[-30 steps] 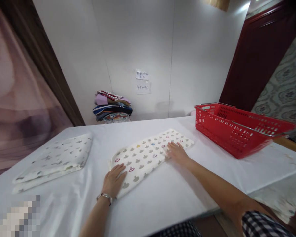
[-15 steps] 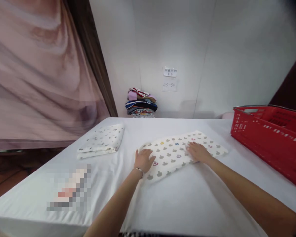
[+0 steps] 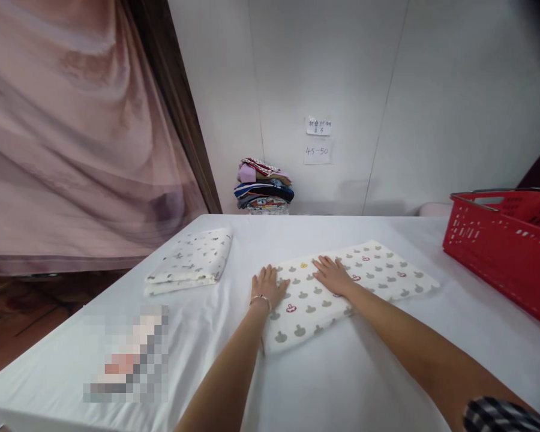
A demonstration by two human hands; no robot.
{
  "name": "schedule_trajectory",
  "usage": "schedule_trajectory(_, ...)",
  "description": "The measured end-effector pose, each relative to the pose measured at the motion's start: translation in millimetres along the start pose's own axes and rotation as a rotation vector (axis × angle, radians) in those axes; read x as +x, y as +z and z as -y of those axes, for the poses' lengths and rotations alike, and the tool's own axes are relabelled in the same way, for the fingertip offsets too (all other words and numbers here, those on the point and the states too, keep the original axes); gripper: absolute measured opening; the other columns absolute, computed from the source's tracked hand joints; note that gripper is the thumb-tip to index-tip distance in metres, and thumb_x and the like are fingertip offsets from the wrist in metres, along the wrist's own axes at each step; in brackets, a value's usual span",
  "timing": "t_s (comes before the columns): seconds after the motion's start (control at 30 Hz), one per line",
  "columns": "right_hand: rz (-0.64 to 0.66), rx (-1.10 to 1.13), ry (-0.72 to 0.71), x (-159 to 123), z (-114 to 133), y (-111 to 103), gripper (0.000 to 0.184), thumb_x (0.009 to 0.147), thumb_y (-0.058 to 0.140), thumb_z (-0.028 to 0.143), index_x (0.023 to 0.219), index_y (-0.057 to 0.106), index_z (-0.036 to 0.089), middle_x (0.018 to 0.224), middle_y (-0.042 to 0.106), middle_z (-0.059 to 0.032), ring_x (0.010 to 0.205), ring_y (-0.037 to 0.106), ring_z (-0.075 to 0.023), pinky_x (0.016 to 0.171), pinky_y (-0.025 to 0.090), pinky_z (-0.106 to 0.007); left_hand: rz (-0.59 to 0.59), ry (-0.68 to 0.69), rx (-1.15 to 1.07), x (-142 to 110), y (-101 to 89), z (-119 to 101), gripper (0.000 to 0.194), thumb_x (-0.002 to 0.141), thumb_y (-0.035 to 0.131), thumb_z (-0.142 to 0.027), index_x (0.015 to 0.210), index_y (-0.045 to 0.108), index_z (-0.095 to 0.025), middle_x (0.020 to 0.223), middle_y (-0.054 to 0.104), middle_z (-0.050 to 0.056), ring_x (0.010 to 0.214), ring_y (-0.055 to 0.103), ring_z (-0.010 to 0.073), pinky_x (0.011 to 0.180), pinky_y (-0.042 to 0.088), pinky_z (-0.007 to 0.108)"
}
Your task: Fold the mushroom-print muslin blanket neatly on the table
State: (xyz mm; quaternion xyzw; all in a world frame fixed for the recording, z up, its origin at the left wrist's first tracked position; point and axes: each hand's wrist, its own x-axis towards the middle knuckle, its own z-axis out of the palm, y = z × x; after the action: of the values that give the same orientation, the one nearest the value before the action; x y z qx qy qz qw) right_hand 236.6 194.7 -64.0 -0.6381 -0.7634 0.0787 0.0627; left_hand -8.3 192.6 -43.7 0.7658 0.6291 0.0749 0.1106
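A white cloth [image 3: 312, 309] printed with grey mushroom-like shapes, a few of them red or yellow, lies folded into a long flat piece in front of me. My left hand [image 3: 269, 288] rests flat on its left end, fingers spread, with a bracelet on the wrist. Palm down, my right hand [image 3: 332, 276] presses on the middle of the same cloth, its fingers stretched out. Neither hand grips the fabric. A second folded white cloth [image 3: 191, 258] with small dark prints sits apart on the left.
The white-covered table [image 3: 315, 390] carries a red plastic basket [image 3: 499, 252] at the right and a pixelated object [image 3: 128, 357] at the front left. Behind it rises a stack of folded fabrics [image 3: 264, 189] against the wall. A pink curtain [image 3: 72, 132] hangs at left.
My right hand has slid left across the mushroom-print cloth, closer to my left hand. My left hand stays at the cloth's left end. The camera view has shifted slightly.
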Motion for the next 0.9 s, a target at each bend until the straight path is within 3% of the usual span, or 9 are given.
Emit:
schedule_trajectory(0.23,0.001,0.011,0.01,-1.5,3.9,-5.3,0.061,0.091,0.021,0.052,0.144,0.027,0.023,0.152,0.015,-0.0049,0.139,0.009,-0.0227,0.11,0.007,-0.047,-0.098,-0.044,-0.049,10.6,-5.8,4.8,0.048,0.09,0.029,-0.042,0.129,0.045,-0.022,0.142,0.041,0.009,0.132,0.033,0.0223,0.107,0.023,0.046)
schedule_trajectory(0.4,0.003,0.034,0.004,-2.9,5.3,-8.9,0.062,0.091,0.02,0.054,0.144,0.026,0.023,0.152,0.014,-0.0055,0.139,0.008,-0.0221,0.11,0.006,-0.047,-0.084,-0.069,0.024,28.0,-19.1,7.7,0.043,0.089,0.026,-0.039,0.103,0.064,-0.023,0.111,0.065,0.011,0.106,0.057,0.0274,0.088,0.041,0.045)
schedule_trajectory(0.6,0.005,0.042,-0.003,-4.2,6.4,-11.7,0.062,0.091,0.018,0.055,0.144,0.025,0.023,0.152,0.013,-0.0049,0.139,0.007,-0.0219,0.11,0.005,-0.046,-0.105,-0.113,0.061,43.3,-22.1,13.1,0.046,0.086,0.029,-0.044,0.092,0.07,-0.023,0.107,0.065,0.013,0.1,0.059,0.0284,0.078,0.045,0.039)
schedule_trajectory(0.77,0.042,0.058,0.005,-4.5,6.5,-11.5,0.063,0.091,0.016,0.054,0.145,0.021,0.022,0.153,0.009,-0.0033,0.14,0.003,-0.0208,0.11,0.002,-0.045,0.01,-0.226,-0.09,47.5,-25.8,17.1,0.042,0.084,0.032,-0.044,0.087,0.068,-0.021,0.098,0.069,0.012,0.092,0.063,0.0272,0.073,0.046,0.036)
schedule_trajectory(0.9,0.054,0.062,0.002,-6.4,7.7,-10.9,0.062,0.091,0.018,0.053,0.145,0.022,0.022,0.153,0.009,-0.0035,0.14,0.004,-0.0208,0.11,0.002,-0.045,0.025,-0.229,-0.118,43.4,-30.6,20.0,0.039,0.082,0.035,-0.045,0.084,0.067,-0.022,0.096,0.07,0.01,0.091,0.064,0.0259,0.069,0.046,0.033)
